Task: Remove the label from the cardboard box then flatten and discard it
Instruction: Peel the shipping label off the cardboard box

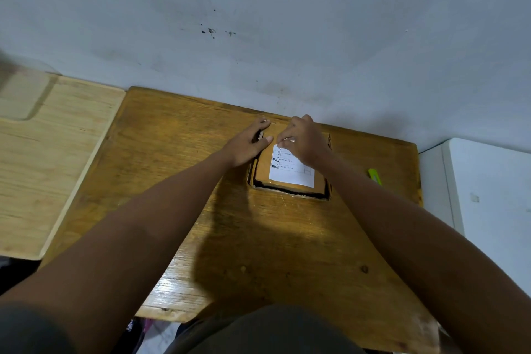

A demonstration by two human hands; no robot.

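The small brown cardboard box point(290, 164) sits on the dark wooden table point(230, 224) near the wall. The left hand point(247, 144) holds the box's side so it won't slide. The right hand point(304, 141) pinches the white paper label point(291, 171) at its far corner, likely to peel it off

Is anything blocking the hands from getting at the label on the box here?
Nothing visible does. The right hand is already at the far edge of the white label, fingers curled at its corner, while the left hand holds the cardboard box by its far left side. The rest of the label lies uncovered.
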